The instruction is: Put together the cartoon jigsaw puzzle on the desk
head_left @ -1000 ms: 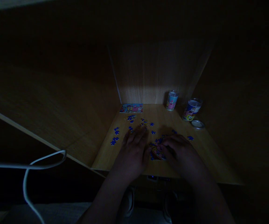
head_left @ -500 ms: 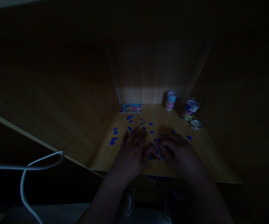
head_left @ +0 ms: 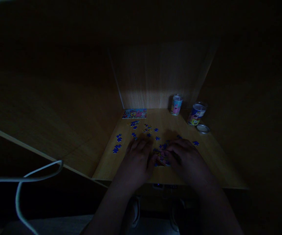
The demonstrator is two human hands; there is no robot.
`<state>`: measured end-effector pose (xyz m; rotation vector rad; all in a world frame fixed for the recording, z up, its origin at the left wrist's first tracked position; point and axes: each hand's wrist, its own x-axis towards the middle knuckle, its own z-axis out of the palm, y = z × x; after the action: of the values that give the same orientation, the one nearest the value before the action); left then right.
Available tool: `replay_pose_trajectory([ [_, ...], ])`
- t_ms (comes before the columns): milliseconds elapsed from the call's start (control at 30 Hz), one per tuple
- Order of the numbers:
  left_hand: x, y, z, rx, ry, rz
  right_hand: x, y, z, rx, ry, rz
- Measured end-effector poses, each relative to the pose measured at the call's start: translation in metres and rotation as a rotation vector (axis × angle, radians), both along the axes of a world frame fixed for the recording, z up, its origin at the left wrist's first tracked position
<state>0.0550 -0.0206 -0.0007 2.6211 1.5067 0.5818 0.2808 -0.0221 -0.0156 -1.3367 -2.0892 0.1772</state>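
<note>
On the wooden surface between my hands lies a partly joined jigsaw puzzle (head_left: 164, 160), dim and half covered by fingers. My left hand (head_left: 136, 160) rests palm down at its left side, fingers loosely bent and thumb reaching the puzzle's edge; it holds nothing that shows. At the right side, my right hand (head_left: 186, 159) has thumb and forefinger pinched together over the puzzle, on what looks like a puzzle piece mostly hidden by the fingertips. Blue loose puzzle pieces (head_left: 115, 150) lie scattered left of and beyond my hands. One more loose piece (head_left: 196, 143) is right of my right hand.
A cartoon picture card (head_left: 134, 113) lies at the back left. Toward the back right stand a light-blue cartoon can (head_left: 176, 106) and a dark-blue one (head_left: 196, 114), with a round lid (head_left: 203, 129) beside it. Wooden panels enclose the surface; a white cable (head_left: 40, 178) hangs left.
The view has shifted slightly, so everything sits a little further left. My left fingers have drawn back and bent a little more. My right hand keeps its pinch over the puzzle.
</note>
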Motion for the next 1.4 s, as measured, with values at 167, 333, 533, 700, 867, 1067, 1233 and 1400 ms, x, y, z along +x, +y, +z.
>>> replay_pose_trajectory([
  [167, -0.001, -0.001, 0.002, 0.002, 0.009, -0.038, 0.002, 0.0, -0.001, 0.039, 0.001, -0.125],
  [333, -0.003, -0.003, 0.002, -0.031, 0.061, -0.07, 0.007, 0.001, -0.005, 0.043, -0.004, -0.233],
  [533, -0.004, -0.001, 0.002, -0.052, 0.076, -0.144, 0.006, 0.0, -0.003, -0.008, -0.042, -0.226],
  [700, -0.004, 0.0, 0.0, -0.056, 0.08, -0.141, 0.005, 0.001, -0.006, -0.018, -0.061, -0.201],
  [867, -0.001, -0.001, 0.002, -0.053, 0.052, -0.112, 0.005, 0.002, -0.008, -0.019, -0.053, -0.166],
  [1067, 0.002, 0.002, 0.0, 0.027, -0.036, -0.025, 0.004, 0.0, -0.003, -0.065, -0.058, -0.151],
  [1233, -0.007, 0.009, -0.008, 0.035, -0.204, 0.008, 0.002, -0.001, 0.001, -0.069, -0.055, -0.157],
  [1400, -0.011, 0.012, -0.011, 0.043, -0.283, 0.097, 0.002, -0.001, 0.0, -0.064, -0.051, -0.161],
])
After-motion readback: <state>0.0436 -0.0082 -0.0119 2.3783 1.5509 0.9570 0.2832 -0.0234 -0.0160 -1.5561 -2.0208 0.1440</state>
